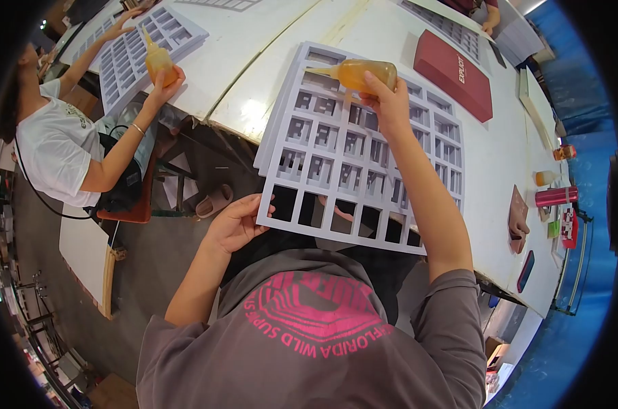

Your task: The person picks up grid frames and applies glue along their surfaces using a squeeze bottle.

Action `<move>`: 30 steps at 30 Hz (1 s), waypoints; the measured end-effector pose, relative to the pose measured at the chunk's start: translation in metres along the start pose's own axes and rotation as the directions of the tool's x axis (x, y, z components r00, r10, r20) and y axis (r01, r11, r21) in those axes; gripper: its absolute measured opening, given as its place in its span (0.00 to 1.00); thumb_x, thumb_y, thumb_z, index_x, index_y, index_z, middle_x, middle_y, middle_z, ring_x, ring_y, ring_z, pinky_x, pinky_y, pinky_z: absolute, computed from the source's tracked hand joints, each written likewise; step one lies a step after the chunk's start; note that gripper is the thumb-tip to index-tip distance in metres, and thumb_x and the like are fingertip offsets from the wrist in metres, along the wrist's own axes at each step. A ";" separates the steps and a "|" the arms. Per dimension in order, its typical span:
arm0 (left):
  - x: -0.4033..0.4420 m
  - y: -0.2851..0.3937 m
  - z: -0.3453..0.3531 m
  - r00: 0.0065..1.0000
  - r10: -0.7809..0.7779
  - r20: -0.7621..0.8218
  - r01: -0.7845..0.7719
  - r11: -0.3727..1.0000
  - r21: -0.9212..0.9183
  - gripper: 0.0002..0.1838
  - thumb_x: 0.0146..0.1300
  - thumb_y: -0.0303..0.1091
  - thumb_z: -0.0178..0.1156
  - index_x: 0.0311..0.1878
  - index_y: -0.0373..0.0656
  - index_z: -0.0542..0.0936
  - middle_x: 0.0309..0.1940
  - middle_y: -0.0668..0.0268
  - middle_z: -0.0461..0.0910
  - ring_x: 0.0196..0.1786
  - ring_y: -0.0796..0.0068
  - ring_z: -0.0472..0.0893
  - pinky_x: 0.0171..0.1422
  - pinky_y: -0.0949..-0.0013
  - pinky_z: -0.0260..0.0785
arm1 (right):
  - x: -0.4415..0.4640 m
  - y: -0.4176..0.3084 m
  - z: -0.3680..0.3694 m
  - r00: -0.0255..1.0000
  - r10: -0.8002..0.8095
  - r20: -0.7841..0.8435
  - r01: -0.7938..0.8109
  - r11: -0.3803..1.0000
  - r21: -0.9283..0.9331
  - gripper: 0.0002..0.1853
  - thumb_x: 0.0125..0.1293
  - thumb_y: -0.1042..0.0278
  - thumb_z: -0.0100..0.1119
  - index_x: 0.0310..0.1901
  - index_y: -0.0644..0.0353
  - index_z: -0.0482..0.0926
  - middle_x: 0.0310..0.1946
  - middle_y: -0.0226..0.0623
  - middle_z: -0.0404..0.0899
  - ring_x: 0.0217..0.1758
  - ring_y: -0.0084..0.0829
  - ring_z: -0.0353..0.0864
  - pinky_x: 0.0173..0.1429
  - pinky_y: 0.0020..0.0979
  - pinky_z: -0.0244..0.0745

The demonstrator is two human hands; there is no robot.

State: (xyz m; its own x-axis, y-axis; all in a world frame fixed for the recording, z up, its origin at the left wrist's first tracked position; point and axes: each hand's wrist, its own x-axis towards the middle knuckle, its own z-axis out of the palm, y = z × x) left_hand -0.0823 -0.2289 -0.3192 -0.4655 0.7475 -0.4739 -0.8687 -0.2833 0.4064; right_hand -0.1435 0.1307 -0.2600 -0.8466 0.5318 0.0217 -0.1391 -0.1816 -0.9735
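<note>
grey shirt (254, 375) nearest; translucent amber bottle (353, 72), pointed nozzle (320, 71); white gridded panel (322, 232).

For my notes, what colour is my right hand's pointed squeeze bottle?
The squeeze bottle looks translucent amber in the head view.

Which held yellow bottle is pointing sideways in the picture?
The bottle in the wearer's right hand, pointing left. The other bottle, held by the person at picture left, points toward the top.

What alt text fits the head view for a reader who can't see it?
A person's right hand holds an amber nozzle bottle above a white grid frame, while the left hand holds its near left corner. To the left, a co-worker holds a similar bottle.
</note>
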 end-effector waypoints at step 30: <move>0.012 -0.011 -0.054 0.955 0.125 -0.271 -0.217 0.915 -0.340 0.13 0.66 0.32 0.48 0.49 0.42 0.76 0.39 0.69 0.81 0.37 0.75 0.80 0.42 0.68 0.74 | -0.047 -0.022 -0.055 0.984 0.143 -0.107 -0.120 0.973 0.198 0.22 0.58 0.61 0.66 0.47 0.65 0.68 0.36 0.39 0.76 0.29 0.27 0.79 0.31 0.25 0.76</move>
State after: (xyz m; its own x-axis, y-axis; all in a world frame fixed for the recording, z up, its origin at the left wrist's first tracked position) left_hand -0.0877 -0.2497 -0.3715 -0.5990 0.5155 -0.6128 -0.7518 -0.6255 0.2087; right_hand -0.0724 0.1554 -0.2518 -0.7981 0.5856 -0.1420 -0.1359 -0.4045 -0.9044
